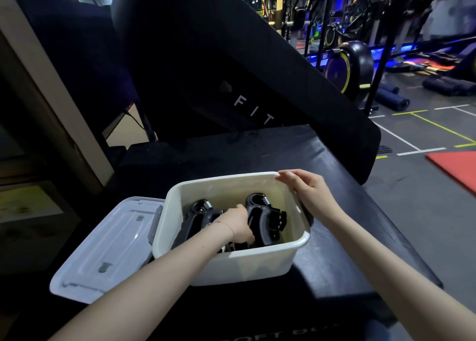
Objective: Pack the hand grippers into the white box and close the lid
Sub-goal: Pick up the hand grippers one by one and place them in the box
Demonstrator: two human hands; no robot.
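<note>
left hand (238, 224) reaches down inside the white box (257, 260), fingers curled around a black hand gripper (262, 221); a second gripper (197, 218) lies just beside it on the left, both in the box. right hand (307, 190) rests on the box's far right rim, fingers relaxed and nearly straight. lid (108, 248) lies off, flat against the box's left side. everything sits on a black padded bench (334, 237). gym machines (345, 65) and a red mat (458, 168) stand on the grey floor beyond.
</note>
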